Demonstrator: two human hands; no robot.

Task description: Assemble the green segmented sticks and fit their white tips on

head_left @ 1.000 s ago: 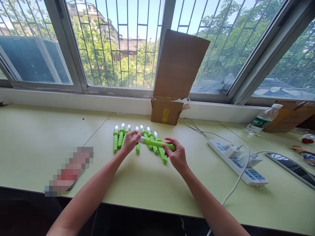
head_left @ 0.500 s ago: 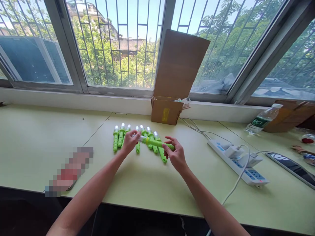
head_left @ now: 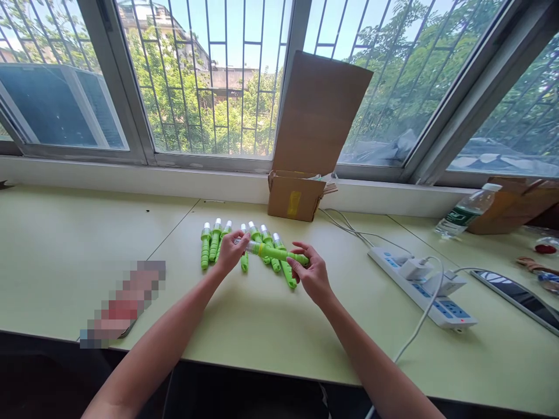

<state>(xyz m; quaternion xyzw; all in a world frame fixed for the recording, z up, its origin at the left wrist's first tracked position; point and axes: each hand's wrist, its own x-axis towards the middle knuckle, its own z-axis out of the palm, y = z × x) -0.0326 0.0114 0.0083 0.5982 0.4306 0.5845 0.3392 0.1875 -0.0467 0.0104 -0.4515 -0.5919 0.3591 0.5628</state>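
Between my two hands, a green plastic tube [head_left: 276, 252] with a clear ribbed end is held slantwise above the table. My left hand [head_left: 230, 253] pinches its clear end between thumb and fingers. The green end is in the thumb and fingers of my right hand [head_left: 313, 274]. Behind and below lie several similar green tubes [head_left: 205, 249] with clear collars and white tips, side by side in a loose row. My left hand and the held tube hide parts of them.
An open cardboard box [head_left: 290, 198] stands by the window. On the right are a white power strip [head_left: 419, 288] with plugs and cables, a phone [head_left: 517, 297] and a tilted water bottle [head_left: 467, 213]. A blurred-out flat object [head_left: 124, 305] lies at the left front edge.
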